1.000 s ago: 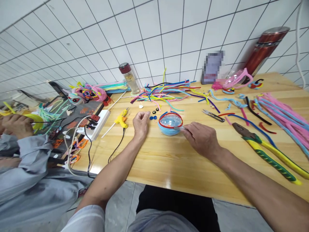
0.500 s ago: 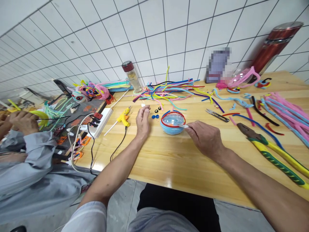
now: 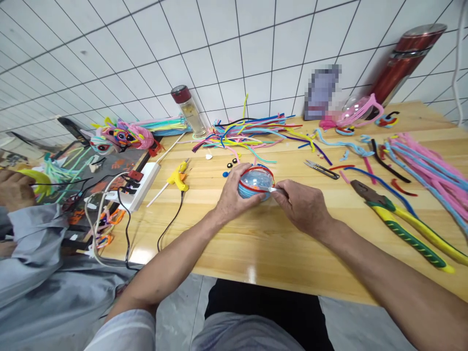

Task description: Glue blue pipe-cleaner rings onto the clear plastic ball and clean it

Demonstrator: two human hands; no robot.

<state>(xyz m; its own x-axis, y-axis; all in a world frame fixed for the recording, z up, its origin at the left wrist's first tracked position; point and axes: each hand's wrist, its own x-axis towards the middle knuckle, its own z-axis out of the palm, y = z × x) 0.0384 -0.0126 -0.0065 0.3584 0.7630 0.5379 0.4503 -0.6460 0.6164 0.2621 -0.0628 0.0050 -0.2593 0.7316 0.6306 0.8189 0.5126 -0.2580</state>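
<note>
A clear plastic ball [image 3: 258, 177] sits on the table, its lower part wound with light-blue pipe cleaner and a red pipe cleaner running around it. My left hand [image 3: 234, 195] is wrapped about its left and front side, the thumb along the near edge. In my right hand [image 3: 302, 202] is a slim tool with a pale, blade-like end [image 3: 271, 189]; its handle is hidden in the fist. That end touches or lies just over the ball's near right side, beside the red rim. Small blue and black discs [image 3: 230, 165] lie just behind my left hand.
Left are a yellow glue gun [image 3: 179, 176], a white power strip [image 3: 141, 185] with cords, and a co-worker's hand [image 3: 16, 190]. Pipe cleaners [image 3: 248, 130] and a glass bottle [image 3: 189, 111] stand behind. Right lie snips [image 3: 321, 169], pliers [image 3: 398, 219] and pink-blue stems [image 3: 431, 175].
My left hand has moved right from the table and closed around the ball. My right hand keeps the slim tool at the ball's right side. The view has shifted slightly.
</note>
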